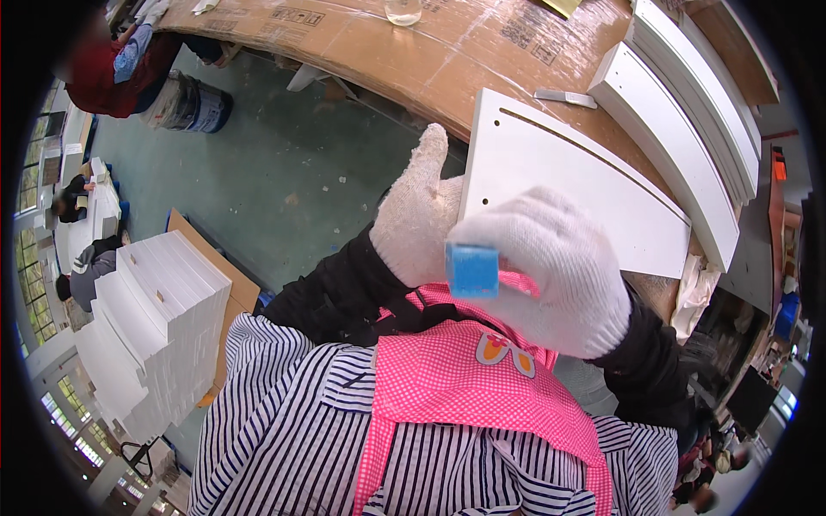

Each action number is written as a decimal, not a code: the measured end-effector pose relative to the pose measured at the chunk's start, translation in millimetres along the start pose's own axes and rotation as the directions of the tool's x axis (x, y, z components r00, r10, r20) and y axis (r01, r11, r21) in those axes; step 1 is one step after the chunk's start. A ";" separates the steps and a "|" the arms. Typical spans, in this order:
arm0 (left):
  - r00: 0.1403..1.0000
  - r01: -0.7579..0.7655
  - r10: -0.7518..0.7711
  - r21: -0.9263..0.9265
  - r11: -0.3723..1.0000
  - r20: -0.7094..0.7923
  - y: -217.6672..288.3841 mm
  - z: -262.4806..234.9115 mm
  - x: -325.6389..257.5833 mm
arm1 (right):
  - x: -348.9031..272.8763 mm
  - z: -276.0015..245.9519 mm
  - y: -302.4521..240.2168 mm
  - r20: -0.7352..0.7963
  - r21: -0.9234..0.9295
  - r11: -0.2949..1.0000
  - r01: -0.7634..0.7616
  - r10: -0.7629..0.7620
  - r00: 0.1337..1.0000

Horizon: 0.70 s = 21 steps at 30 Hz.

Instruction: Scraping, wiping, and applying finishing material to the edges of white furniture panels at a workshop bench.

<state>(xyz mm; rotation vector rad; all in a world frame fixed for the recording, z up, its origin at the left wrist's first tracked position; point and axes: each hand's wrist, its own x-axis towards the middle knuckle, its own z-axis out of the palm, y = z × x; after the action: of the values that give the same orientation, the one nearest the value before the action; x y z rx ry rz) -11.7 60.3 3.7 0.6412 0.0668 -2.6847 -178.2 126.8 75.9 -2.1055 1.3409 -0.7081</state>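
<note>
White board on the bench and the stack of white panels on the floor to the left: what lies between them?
In the head view, mostly bare green floor separates the white board from the stack of white panels; only the brown cardboard sheet beside the stack intrudes.

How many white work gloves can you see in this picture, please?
2: one on the left hand against the white panel's edge, one on the right hand holding a blue block. None seems hidden.

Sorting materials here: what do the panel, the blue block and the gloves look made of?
Panel: probably laminated board, smooth matte white with drilled holes and a groove. Blue block: matte, possibly foam or rubber; unclear. Gloves: white knitted fabric, ribbed weave visible on the right hand.
</note>
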 end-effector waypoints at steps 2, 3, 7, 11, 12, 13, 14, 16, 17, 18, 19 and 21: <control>0.974 0.101 -0.057 -0.193 0.976 0.218 2.2 -4.8 2.7 | -16.8 -1.0 -5.0 0.107 0.158 0.987 -0.013 -0.004 0.994; 0.950 0.139 -0.061 -0.240 0.961 0.305 3.1 -8.3 4.3 | -24.0 -1.5 -5.0 0.158 0.213 0.977 -0.035 0.001 0.987; 0.896 0.158 -0.049 -0.213 0.964 0.442 2.3 -22.4 10.3 | -44.5 -3.4 2.9 -0.006 0.248 0.935 -0.252 0.262 0.965; 0.904 0.183 -0.051 -0.275 0.944 0.425 2.8 -29.3 10.2 | -39.3 16.7 9.9 -0.272 0.107 0.992 -0.073 0.100 0.957; 0.934 0.162 -0.055 -0.281 0.946 0.353 3.3 -29.8 9.3 | -35.6 24.3 10.9 -0.304 0.040 0.999 -0.003 0.015 0.953; 0.949 0.149 -0.054 -0.292 0.945 0.309 3.6 -29.6 8.2 | -32.2 30.1 11.9 -0.311 -0.048 0.997 0.065 -0.077 0.947; 0.978 0.101 -0.054 -0.227 0.969 0.204 4.1 -28.8 6.7 | -28.8 36.1 13.2 -0.299 -0.046 0.992 0.114 -0.122 0.946; 0.993 0.061 -0.048 -0.121 0.991 0.108 4.2 -25.7 5.1 | -28.8 42.8 12.8 -0.302 -0.107 0.985 0.134 -0.160 0.940; 0.995 0.054 -0.047 -0.077 0.996 0.085 4.3 -23.9 5.3 | -31.5 44.1 13.1 -0.285 -0.151 0.982 0.117 -0.157 0.946; 0.978 0.062 -0.036 -0.122 0.991 0.203 4.9 -22.0 3.6 | -34.9 45.5 14.0 -0.332 -0.138 0.984 0.112 -0.152 0.931; 0.936 0.102 -0.027 -0.198 0.975 0.351 5.6 -19.4 2.3 | -39.9 45.0 16.2 -0.365 -0.107 0.990 0.095 -0.128 0.922; 0.965 0.018 0.008 -0.093 0.995 0.263 5.6 -13.7 1.6 | -54.0 42.6 19.3 -0.372 -0.111 0.994 0.016 -0.056 0.926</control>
<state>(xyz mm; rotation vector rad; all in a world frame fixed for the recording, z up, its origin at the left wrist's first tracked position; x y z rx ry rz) -5.1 56.3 -9.1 0.2513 0.1239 -2.7269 -181.3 176.4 24.5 -2.1555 1.5710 -1.1235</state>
